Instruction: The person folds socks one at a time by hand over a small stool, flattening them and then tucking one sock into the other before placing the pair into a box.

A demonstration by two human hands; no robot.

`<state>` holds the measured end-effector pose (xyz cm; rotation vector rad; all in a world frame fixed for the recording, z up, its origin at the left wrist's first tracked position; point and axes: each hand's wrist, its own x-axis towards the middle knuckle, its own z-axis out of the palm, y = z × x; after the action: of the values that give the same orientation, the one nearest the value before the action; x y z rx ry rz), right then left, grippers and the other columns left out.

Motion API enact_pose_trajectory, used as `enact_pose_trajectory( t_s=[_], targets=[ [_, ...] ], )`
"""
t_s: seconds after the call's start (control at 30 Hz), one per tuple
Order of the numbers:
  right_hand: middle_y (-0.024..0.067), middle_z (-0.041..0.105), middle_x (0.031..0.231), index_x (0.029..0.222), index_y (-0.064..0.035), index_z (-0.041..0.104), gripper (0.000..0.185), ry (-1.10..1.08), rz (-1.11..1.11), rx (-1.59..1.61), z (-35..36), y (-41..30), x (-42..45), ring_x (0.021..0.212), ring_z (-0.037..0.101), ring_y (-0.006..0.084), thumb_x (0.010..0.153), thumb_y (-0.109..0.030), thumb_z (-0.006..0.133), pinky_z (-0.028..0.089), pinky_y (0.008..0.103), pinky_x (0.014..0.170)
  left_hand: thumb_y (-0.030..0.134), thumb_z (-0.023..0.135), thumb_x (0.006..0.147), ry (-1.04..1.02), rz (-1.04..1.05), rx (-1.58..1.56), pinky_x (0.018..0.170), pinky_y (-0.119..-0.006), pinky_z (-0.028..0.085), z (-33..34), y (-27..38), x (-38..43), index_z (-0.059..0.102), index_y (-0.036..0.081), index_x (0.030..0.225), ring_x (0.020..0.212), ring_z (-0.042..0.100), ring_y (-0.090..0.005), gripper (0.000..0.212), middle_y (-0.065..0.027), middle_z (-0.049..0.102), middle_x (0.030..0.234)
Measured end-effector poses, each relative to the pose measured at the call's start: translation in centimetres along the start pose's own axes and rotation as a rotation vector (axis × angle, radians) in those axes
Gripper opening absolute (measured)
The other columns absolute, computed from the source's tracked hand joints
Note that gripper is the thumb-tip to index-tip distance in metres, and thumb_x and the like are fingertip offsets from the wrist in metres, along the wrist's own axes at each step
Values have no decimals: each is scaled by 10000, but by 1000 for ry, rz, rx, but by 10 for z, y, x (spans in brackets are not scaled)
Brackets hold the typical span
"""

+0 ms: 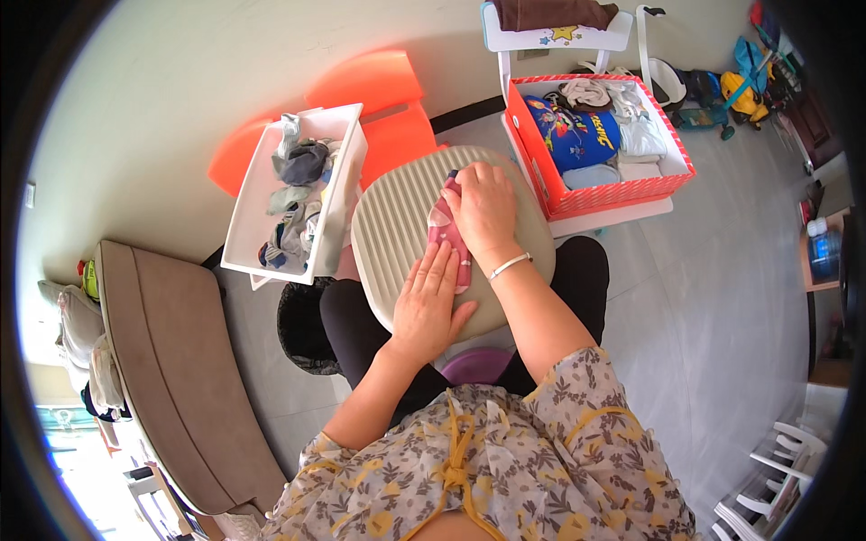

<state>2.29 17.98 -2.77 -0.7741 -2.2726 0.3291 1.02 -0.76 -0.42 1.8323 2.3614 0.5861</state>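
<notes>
A pink sock [464, 269] with a pale heel patch, small white marks and a dark end lies lengthwise on a beige stool top [389, 223] with ridges. My left hand [426, 297] rests flat on the near part of the sock, palm down, fingers extended. At the far end, my right hand [484, 203] has its fingers bent around the sock's dark tip, thumb against its side. The fingers hide part of that end. To the left, a white plastic bin [237, 223] holds a loose pile of socks [301, 162], mostly grey and white.
A red box [609, 196] of folded clothes sits on a white child's chair [561, 40] at right. Behind the bin are orange chairs [399, 138]. A black-lined bin [298, 331] stands by my left knee. A brown padded furniture piece [169, 365] is at left.
</notes>
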Motion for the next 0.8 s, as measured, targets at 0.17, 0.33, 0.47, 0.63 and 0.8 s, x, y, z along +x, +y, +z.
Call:
enact_pose_trajectory(
  t_s=[0.17,0.33,0.47,0.63,0.8],
  targets=[
    [76,605,1000,913,-75,621,259,27,5,14,0,1,1,978,569,296,776,-222,786,469,435,844,115,735,819,106,-36,-208,1121,-465,378,-10,2,-27,459,-10,1433,1340,482,-366,684,-214,510,1421],
    [78,596,991,905,-66,632,267,14,-1,16,-1,4,-1,985,564,292,778,-243,786,465,428,843,12,774,769,321,-257,-416,897,-359,520,-19,-13,-23,620,41,1280,1099,633,-290,534,-152,637,1198],
    [77,594,994,911,-65,628,278,10,-1,3,-2,2,-2,992,560,295,781,-256,781,462,430,847,29,781,780,247,-135,-331,855,-344,528,-26,-17,-10,718,50,1113,1006,662,-262,340,-126,668,1106],
    [84,592,996,925,-59,625,288,35,-11,20,-1,2,-3,989,557,300,784,-260,777,458,434,853,46,711,861,172,-163,-437,730,-323,529,-28,-25,5,728,13,980,771,671,-241,125,-106,681,882],
    [90,603,1023,922,-73,611,270,32,5,49,1,4,-3,983,563,318,782,-232,778,455,458,838,89,658,918,127,-265,-517,666,-317,512,-23,-35,11,697,-5,974,734,662,-214,116,-119,671,851]
  ],
)
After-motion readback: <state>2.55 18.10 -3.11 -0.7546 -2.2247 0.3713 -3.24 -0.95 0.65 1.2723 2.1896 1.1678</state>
